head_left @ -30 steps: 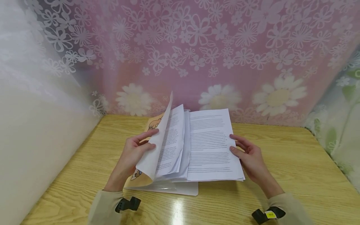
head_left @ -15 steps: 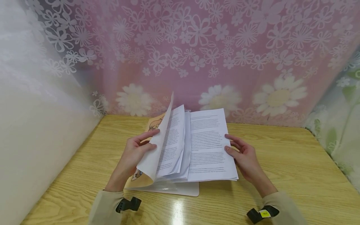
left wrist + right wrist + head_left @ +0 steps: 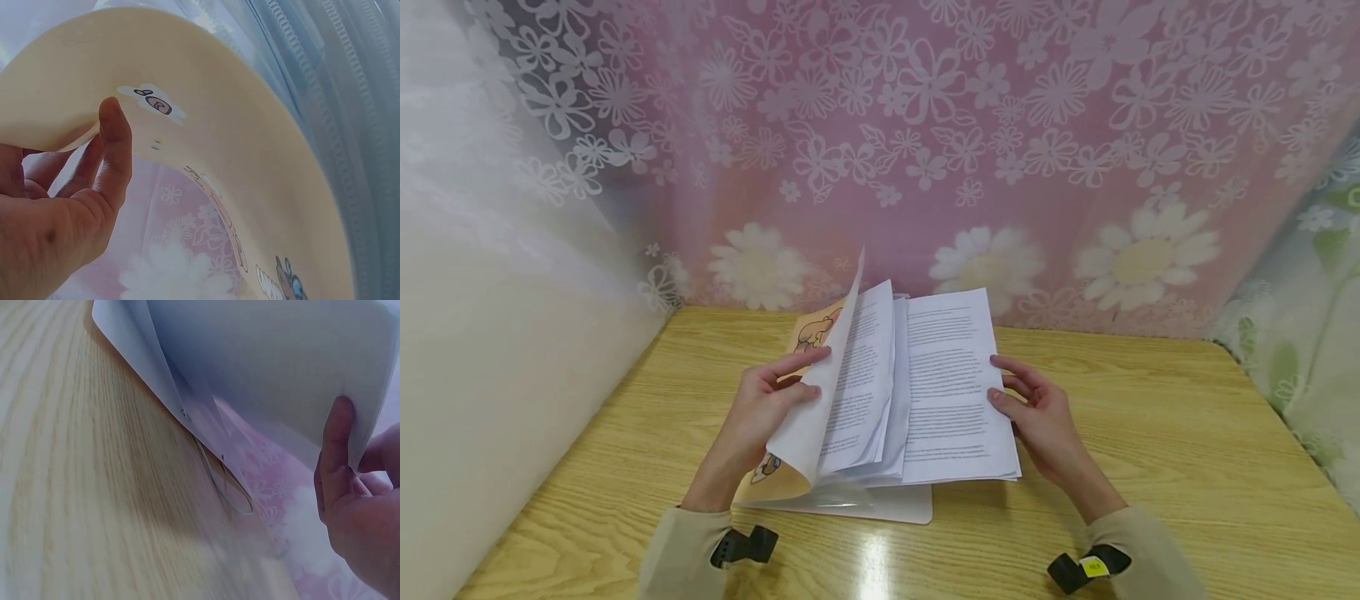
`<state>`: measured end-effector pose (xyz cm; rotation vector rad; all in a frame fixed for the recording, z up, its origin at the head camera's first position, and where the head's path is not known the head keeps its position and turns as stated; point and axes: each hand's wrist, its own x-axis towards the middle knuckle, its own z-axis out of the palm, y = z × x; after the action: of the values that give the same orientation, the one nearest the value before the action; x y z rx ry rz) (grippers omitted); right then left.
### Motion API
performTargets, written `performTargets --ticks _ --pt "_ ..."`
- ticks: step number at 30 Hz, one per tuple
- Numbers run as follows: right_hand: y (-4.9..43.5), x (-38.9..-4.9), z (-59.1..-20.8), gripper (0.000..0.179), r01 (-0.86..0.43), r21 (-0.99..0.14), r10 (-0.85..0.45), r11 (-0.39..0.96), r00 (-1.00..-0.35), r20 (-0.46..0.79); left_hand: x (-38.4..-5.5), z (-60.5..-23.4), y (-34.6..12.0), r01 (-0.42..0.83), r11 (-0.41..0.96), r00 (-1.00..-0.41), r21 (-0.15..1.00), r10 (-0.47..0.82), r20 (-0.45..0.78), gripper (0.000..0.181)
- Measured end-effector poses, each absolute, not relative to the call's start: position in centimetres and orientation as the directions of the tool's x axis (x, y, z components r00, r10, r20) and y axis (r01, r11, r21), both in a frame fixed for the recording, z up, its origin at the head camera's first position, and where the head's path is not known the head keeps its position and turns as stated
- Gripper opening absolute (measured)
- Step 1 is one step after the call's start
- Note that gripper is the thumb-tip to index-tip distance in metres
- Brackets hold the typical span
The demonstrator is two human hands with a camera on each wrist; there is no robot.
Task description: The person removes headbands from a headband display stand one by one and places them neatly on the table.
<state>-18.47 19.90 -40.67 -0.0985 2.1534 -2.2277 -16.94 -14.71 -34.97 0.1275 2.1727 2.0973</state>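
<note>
A folder lies spread on the table in the head view, its cover [image 3: 808, 433] curled up on the left. The cover's outer face [image 3: 206, 81] is pale orange with cartoon figures. My left hand [image 3: 760, 408] pinches the cover's edge between thumb and fingers. On the right, my right hand [image 3: 1048, 425] pinches the outer edge of several printed sheets [image 3: 951, 383], raised off the table. More printed pages [image 3: 856, 375] stand tilted between cover and sheets. The folder's white back [image 3: 895, 504] shows beneath. In the right wrist view, the sheets' underside [image 3: 269, 356] faces the camera.
The wooden table [image 3: 1187, 433] extends around the folder. A pink flowered curtain [image 3: 880, 150] hangs behind it, with pale sheeting [image 3: 512, 292] on the left. A thin cord loop [image 3: 228, 494] sticks out beside the folder in the right wrist view.
My right hand has moved left, bringing the outer edge of the printed sheets with it. My left hand and the cover have shifted only very slightly right.
</note>
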Motion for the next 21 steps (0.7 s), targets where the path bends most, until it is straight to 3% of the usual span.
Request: performTargets --ticks 21 --pt "18.3 -18.8 -40.9 0.057 -0.021 -1.0 -0.058 -0.013 -0.998 0.021 -17.2 -35.0 -13.9 -0.001 0.049 -0.992 0.999 0.129 -0.008 0.04"
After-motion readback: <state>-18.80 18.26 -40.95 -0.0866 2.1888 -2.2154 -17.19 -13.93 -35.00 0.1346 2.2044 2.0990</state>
